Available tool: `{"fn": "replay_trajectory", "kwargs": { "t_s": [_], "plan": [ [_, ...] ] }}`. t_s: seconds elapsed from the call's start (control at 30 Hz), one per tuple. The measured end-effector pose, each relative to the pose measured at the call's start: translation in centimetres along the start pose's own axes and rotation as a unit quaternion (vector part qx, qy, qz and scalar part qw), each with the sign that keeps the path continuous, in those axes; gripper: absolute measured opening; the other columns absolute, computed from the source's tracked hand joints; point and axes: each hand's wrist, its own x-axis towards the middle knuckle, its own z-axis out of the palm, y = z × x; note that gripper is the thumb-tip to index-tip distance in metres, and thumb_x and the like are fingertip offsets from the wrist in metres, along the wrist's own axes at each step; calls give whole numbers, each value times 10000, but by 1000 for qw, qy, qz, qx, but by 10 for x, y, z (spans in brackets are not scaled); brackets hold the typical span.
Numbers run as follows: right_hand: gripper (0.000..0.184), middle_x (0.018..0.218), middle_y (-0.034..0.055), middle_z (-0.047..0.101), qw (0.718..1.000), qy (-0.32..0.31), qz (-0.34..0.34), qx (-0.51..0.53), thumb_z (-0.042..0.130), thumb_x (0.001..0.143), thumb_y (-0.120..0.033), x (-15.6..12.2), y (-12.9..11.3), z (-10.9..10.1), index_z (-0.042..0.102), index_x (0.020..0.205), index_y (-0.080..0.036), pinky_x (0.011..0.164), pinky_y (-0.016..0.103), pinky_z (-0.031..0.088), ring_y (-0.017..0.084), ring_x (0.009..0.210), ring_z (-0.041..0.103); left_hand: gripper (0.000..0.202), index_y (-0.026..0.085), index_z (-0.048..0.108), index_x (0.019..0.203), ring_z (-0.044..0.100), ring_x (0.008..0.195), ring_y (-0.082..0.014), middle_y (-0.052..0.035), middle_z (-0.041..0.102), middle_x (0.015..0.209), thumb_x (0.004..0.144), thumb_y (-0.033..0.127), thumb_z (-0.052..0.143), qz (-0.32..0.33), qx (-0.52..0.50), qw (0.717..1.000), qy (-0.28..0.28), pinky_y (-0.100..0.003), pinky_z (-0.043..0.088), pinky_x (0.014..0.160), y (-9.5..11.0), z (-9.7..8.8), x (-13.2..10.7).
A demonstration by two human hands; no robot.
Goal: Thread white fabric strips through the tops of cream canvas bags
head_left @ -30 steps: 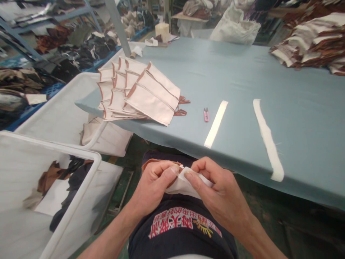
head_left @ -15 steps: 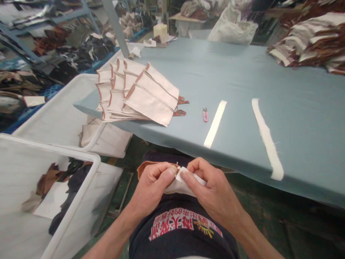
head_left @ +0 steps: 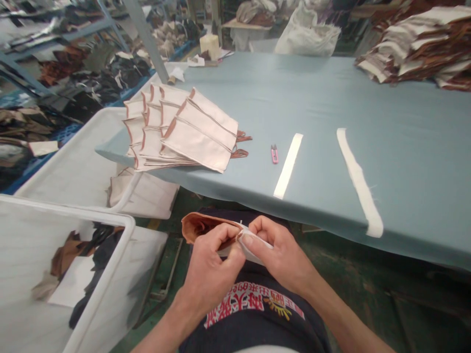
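Note:
In front of my waist I hold a cloth bag (head_left: 192, 228), cream outside and brown inside, with its brown mouth gaping toward the left. My left hand (head_left: 217, 255) pinches its edge between thumb and fingers. Close beside it, almost touching, my right hand (head_left: 274, 245) grips the pale part of the same bag. Both thumbs meet at one small spot on the edge; fingers hide the detail there. On the table lie pink thread snips (head_left: 274, 154), a straight cream strip (head_left: 289, 166) and a longer, frayed cream strip (head_left: 358, 179).
Several finished-looking cream bags (head_left: 206, 137) with brown cords lie overlapped at the left of the blue-green table (head_left: 294, 98). White bins (head_left: 127, 235) stand at lower left, one holding scraps. A cloth pile (head_left: 415, 49) and a white sack (head_left: 307, 37) sit at the back.
The bag's brown mouth has come further into view at the left. My left fingers have shifted slightly along the edge, and the right hand stays close by. The view has moved a little.

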Motion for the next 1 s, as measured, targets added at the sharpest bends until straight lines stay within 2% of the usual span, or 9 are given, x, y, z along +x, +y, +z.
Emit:
{"fn": "replay_trajectory", "kwargs": {
  "t_s": [0.1, 0.2, 0.43, 0.6, 0.67, 0.73, 0.83, 0.93, 1.0],
  "plan": [
    [342, 610, -70, 449, 995, -39, 11, 94, 605, 887, -524, 3, 4, 2, 511, 792, -209, 506, 230, 281, 105, 545, 382, 160, 176, 666, 728, 603, 647, -148, 1, 696, 701, 824, 169, 538, 18, 38, 999, 25, -245, 456, 635, 0, 6, 0],
    [383, 621, -62, 430, 982, -59, 28, 178, 617, 862, -546, 6, 10, 5, 482, 739, -209, 512, 230, 282, 103, 551, 364, 156, 182, 633, 714, 594, 642, -148, 3, 686, 698, 824, 158, 525, 26, 47, 998, 18, -258, 452, 651, -3, 10, 1],
    [403, 668, -54, 391, 971, -55, 37, 230, 619, 881, -537, 10, 24, 14, 444, 718, -213, 552, 237, 315, 116, 610, 350, 133, 188, 556, 699, 558, 634, -140, 11, 648, 691, 797, 151, 474, -20, 19, 999, -36, -252, 406, 609, -9, 7, 9],
    [380, 686, -41, 433, 991, -39, -53, 119, 500, 967, -485, 13, 13, 9, 434, 708, -215, 587, 249, 356, 128, 645, 400, 124, 188, 535, 700, 537, 702, -143, 8, 634, 744, 786, 142, 458, -9, 10, 996, -86, -254, 398, 642, -3, -8, 20],
    [339, 662, -46, 466, 996, -40, -70, 41, 482, 985, -442, 16, 6, 0, 482, 739, -210, 556, 248, 346, 125, 611, 417, 119, 182, 545, 700, 547, 723, -142, 3, 643, 778, 788, 147, 472, -15, -3, 994, -113, -245, 406, 646, 1, -15, 22],
    [240, 653, -47, 525, 996, -2, -82, -26, 505, 978, -375, 17, -3, -10, 550, 819, -202, 547, 249, 365, 127, 587, 463, 117, 178, 561, 716, 547, 705, -133, 8, 643, 778, 795, 150, 480, -24, -21, 990, -139, -230, 399, 614, 7, -22, 24],
    [116, 880, 27, 707, 978, 63, -181, -86, 588, 920, -286, 16, -19, -24, 622, 984, -196, 728, 297, 501, 180, 799, 651, 123, 178, 575, 734, 530, 666, -119, 25, 624, 740, 801, 134, 482, -6, -27, 987, -157, -216, 379, 578, 17, -30, 24],
    [272, 1149, 87, 724, 931, 2, -341, -133, 614, 851, -189, 13, -38, -31, 616, 1122, -208, 988, 379, 494, 239, 1112, 660, 143, 177, 596, 743, 523, 662, -116, 31, 608, 723, 807, 116, 483, 34, -6, 985, -168, -213, 383, 583, 27, -35, 24],
    [330, 1139, 85, 723, 897, -45, -403, -175, 598, 823, -150, 14, -48, -33, 597, 1148, -209, 1043, 409, 459, 241, 1115, 654, 161, 180, 611, 747, 517, 638, -111, 37, 598, 699, 812, 108, 483, 54, 17, 983, -173, -212, 375, 569, 32, -39, 21]
  ]
}}
